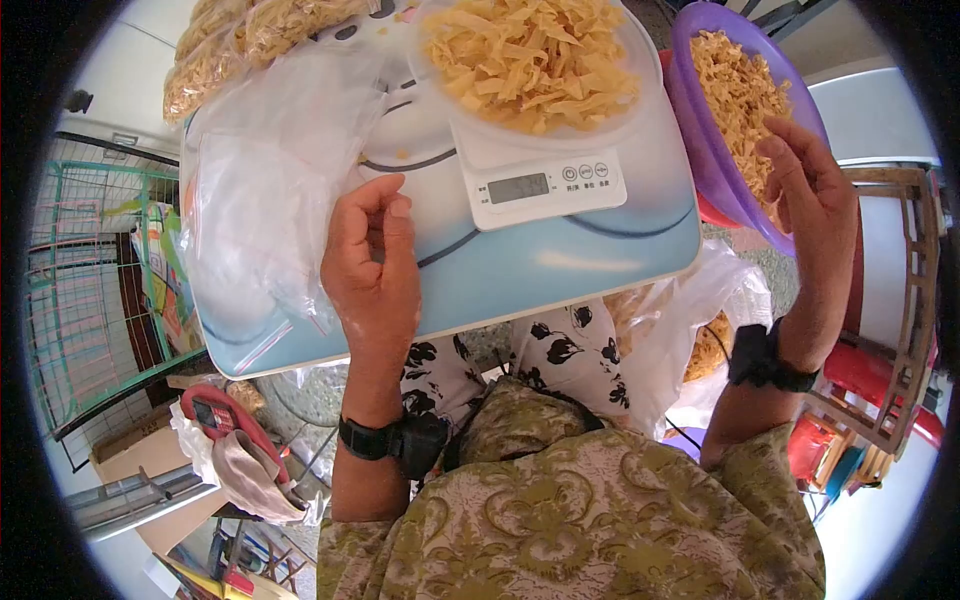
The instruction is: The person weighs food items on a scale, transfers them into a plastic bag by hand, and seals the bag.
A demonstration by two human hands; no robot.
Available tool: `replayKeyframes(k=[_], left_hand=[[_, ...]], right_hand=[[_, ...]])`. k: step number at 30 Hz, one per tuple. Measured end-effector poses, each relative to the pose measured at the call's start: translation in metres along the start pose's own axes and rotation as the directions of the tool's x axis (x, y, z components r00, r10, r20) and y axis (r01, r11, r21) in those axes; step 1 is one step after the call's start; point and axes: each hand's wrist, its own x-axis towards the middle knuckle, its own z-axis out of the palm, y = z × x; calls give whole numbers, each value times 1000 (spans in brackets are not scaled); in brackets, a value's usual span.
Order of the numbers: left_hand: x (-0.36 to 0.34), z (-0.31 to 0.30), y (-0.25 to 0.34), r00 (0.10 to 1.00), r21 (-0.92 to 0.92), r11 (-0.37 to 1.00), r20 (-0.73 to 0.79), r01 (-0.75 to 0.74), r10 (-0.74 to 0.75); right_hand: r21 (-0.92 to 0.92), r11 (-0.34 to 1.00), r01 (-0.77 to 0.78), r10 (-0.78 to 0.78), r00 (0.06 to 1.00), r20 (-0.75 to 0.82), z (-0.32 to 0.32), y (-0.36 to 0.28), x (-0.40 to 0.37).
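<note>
On the table's near side my left hand (372, 260) is closed with its fingers curled in, and nothing shows in it. It is beside a pile of clear plastic bags (265, 190). My right hand (812, 190) hovers at the near rim of a purple basin (685, 130), fingers bent but apart, with nothing visible between them. Dried yellowish strips (740, 90) fill the basin. A white digital kitchen scale (545, 205) lies between my hands, its display lit too faintly to read. On it sits a clear round tray (630, 125) heaped with pale yellow strips (535, 60).
Filled bags of strips (215, 50) lie at the far left of the blue-and-white table (560, 270). By my knees hangs a white plastic bag (665, 350) with more strips. A green wire cage (100, 270) stands left, a wooden frame (915, 300) right.
</note>
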Motion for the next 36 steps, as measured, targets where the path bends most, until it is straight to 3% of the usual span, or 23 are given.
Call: replayKeyframes(k=[1, 3, 5, 7, 9, 11, 13, 17, 23, 26, 28, 32, 34, 35, 36], left_hand=[[0, 1, 0, 1000, -1, 1000, -1, 2, -2], [0, 2, 2, 1000, -16, 1000, 2, 13, -13], [0, 1, 3, 1000, -7, 1000, 4, 8, -8], [0, 1, 3, 1000, 3, 1000, 7, 3, -3], [0, 2, 2, 1000, -14, 1000, 0, 8, -8], [0, 2, 4, 1000, 17, 1000, 0, 12, -12], [0, 1, 5, 1000, 51, 999, -1, 16, -16], [0, 1, 2, 1000, 20, 1000, -8, 1, -1], [1, 2, 6, 1000, 39, 999, -5, 12, -12], [1, 2, 6, 1000, 39, 999, -8, 1, -1], [1, 1, 6, 1000, 33, 999, -8, -8, 8], [1, 2, 9, 999, 42, 998, 6, 46, -46], [1, 1, 8, 999, 44, 998, 1, 40, -40], [0, 1, 7, 1000, 63, 998, -8, 28, -28], [1, 2, 6, 1000, 77, 997, -20, 10, -9]], right_hand=[[-185, 983, -13, 23, 998, 53, -8, 4, 8], [-239, 968, 80, -51, 991, 124, -21, 14, 26], [-377, 926, -26, 100, 979, 177, -31, 8, 40], [-373, 927, 50, 23, 982, 189, -41, 23, 60], [-496, 859, 130, -16, 974, 226, -50, 27, 77], [-481, 868, 124, -18, 976, 219, -52, 41, 92], [-511, 852, 116, 68, 942, 328, -51, 54, 101], [-553, 832, 44, 154, 939, 306, -30, 76, 95], [-501, 865, -6, 296, 814, 500, -8, 91, 86], [-506, 861, 43, 235, 850, 471, -4, 89, 79], [-556, 733, 391, -191, 903, 384, -6, 88, 77], [-689, 671, 273, -69, 949, 309, -3, 44, 83], [-377, 879, 291, -231, 953, 196, 4, 27, 74], [-380, 877, 295, -238, 953, 190, 9, 17, 69], [-243, 905, 349, -316, 934, 166, 14, 5, 65]])
